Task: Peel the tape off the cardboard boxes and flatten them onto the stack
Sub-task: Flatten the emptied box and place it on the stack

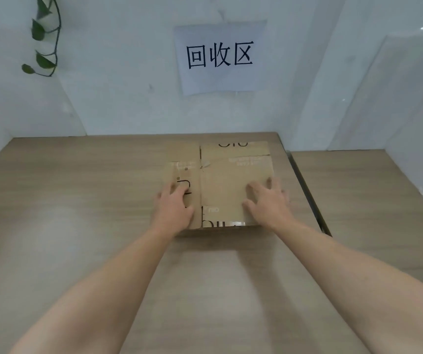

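Observation:
A flattened brown cardboard box (225, 180) with black printed letters lies on the wooden table (77, 200), toward its far right side. It seems to rest on more cardboard underneath, whose edge shows along the near side. My left hand (175, 209) presses flat on the box's left panel, fingers spread. On the right panel my right hand (269, 203) presses down the same way. A strip of shiny tape (227, 223) shows on the near edge between my hands.
A paper sign (219, 56) with three black characters hangs on the white wall behind the table. A second wooden table (371, 200) stands to the right across a narrow gap (307, 192). Green plant leaves (44, 39) hang at the upper left.

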